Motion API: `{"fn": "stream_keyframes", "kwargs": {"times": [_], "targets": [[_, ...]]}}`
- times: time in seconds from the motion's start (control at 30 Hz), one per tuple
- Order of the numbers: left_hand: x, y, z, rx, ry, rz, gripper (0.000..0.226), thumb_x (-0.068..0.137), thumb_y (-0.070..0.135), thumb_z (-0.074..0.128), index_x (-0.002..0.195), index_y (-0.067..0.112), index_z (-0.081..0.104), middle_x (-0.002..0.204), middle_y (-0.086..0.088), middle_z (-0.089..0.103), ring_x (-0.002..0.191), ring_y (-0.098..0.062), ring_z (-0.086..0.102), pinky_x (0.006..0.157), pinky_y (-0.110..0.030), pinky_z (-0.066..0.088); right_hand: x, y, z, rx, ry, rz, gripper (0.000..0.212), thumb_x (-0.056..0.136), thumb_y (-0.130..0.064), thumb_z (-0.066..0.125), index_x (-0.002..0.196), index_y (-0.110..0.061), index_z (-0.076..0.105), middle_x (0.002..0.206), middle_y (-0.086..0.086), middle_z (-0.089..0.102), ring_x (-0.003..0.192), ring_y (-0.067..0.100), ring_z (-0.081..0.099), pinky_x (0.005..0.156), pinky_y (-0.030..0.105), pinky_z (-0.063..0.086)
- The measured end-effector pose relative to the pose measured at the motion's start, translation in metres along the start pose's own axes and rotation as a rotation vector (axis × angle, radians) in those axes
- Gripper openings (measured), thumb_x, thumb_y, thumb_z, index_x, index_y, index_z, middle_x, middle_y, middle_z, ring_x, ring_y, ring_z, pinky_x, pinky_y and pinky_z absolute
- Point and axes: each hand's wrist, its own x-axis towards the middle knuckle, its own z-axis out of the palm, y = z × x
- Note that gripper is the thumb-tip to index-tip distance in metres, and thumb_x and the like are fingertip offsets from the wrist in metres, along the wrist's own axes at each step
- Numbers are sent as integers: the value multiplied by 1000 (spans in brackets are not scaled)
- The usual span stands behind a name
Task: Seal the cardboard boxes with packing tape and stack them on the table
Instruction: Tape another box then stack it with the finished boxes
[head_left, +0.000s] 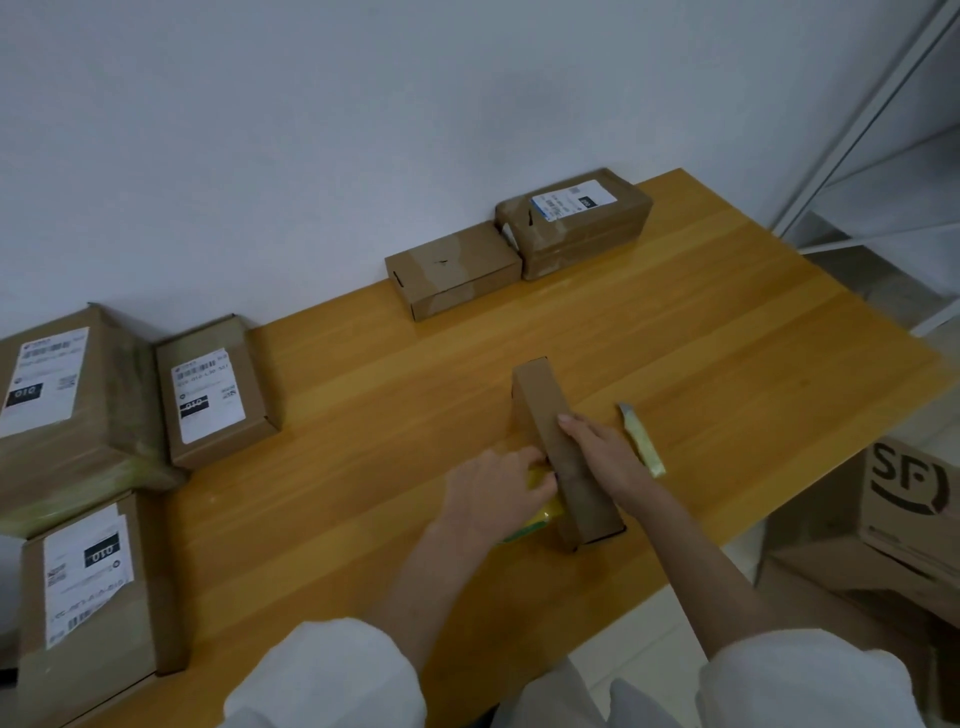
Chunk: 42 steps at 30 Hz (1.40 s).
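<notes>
Wood table (675, 338) ran from near left to far right. At its left end sat 3 labelled boxes: a big box (67, 410) at the far left, a flat box (213, 395) just beside it on the right, and a near box (88, 587) at the near-left corner. On the far side by the wall, a plain box (452, 270) touched a taped box (576, 221) w/ a label on top. Off the table's right edge, lower down, sat an SF box (904, 499).

Mid-table, the slim box (561, 447) stood on a long edge, well apart from the rest. R hand (602, 452) lay on its top & right side, fingers about straight, pressing — not wrapped round. L hand (493, 488) curled over yellow tape (543, 512), held against the slim box's left side. A cutter (644, 441) lay just right of that box, partly behind the R hand.
</notes>
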Motion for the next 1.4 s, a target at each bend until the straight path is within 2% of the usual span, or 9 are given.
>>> {"fn": "stream_keyframes", "kwargs": {"times": [0.13, 0.3, 0.43, 0.53, 0.7, 0.77, 1.1, 1.27, 1.4], "targets": [[8, 4, 8, -8, 43, 35, 34, 96, 48, 37, 116, 29, 57, 60, 2, 49, 44, -13, 39, 39, -25, 33, -12, -9, 14, -457, 249, -56, 50, 102, -48, 24, 120, -10, 51, 95, 8, 58, 90, 32, 59, 64, 35, 38], [8, -3, 14, -135, 24, 22, 36, 95, 50, 40, 114, 22, 52, 66, 1, 54, 45, -10, 36, 39, -21, 29, -16, -11, 17, -671, 340, 5, 62, 97, -60, 20, 129, -14, 45, 103, 10, 63, 88, 31, 61, 62, 36, 39], [-4, -19, 17, -512, -48, -47, 32, 96, 45, 45, 104, 15, 49, 73, 4, 46, 59, -8, 40, 50, -17, 32, -17, -12, 17, -727, 314, 11, 78, 89, -72, 26, 143, -15, 32, 111, 10, 63, 91, 30, 63, 73, 40, 54], [-13, -34, 20, -818, -98, -64, 42, 93, 47, 48, 91, 6, 54, 81, -5, 49, 72, -16, 45, 68, -39, 35, -16, -14, 14, -739, 299, 8, 85, 83, -76, 40, 141, -14, 31, 117, 9, 59, 96, 30, 62, 74, 41, 55], [-22, -53, 9, -783, -446, 13, 37, 96, 36, 48, 130, 21, 47, 124, 9, 54, 103, 1, 54, 86, -14, 42, -19, -18, 16, -880, 333, -29, 69, 89, -66, 45, 131, -12, 40, 101, 7, 63, 85, 25, 64, 64, 37, 55], [-22, -55, 2, -712, -513, 121, 25, 96, 33, 49, 119, 23, 53, 108, 12, 60, 84, 13, 57, 72, -6, 42, -22, -18, 21, -969, 369, -17, 67, 92, -64, 40, 135, -13, 37, 97, 7, 64, 80, 24, 64, 57, 32, 49], [-20, -46, -3, -493, -389, 237, 31, 95, 41, 49, 69, 23, 47, 63, 7, 43, 49, 0, 41, 50, -17, 29, -19, -18, 21, -964, 355, -51, 64, 95, -61, 34, 135, -11, 35, 101, 11, 63, 83, 28, 63, 57, 32, 42], [-28, -63, 5, 36, -273, 43, 47, 93, 62, 33, 67, 22, 33, 54, 3, 34, 47, -11, 33, 44, -22, 25, -20, -16, 22, -959, 317, -42, 65, 95, -63, 32, 136, -12, 32, 104, 11, 62, 85, 28, 62, 62, 34, 48], [-39, -74, 14, -464, -372, -74, 63, 76, 74, 38, 57, 14, 38, 49, 3, 29, 41, -11, 25, 48, -26, 22, -18, -19, 22, -984, 292, -68, 65, 94, -64, 31, 136, -13, 34, 104, 9, 63, 84, 27, 63, 64, 36, 52]]}}
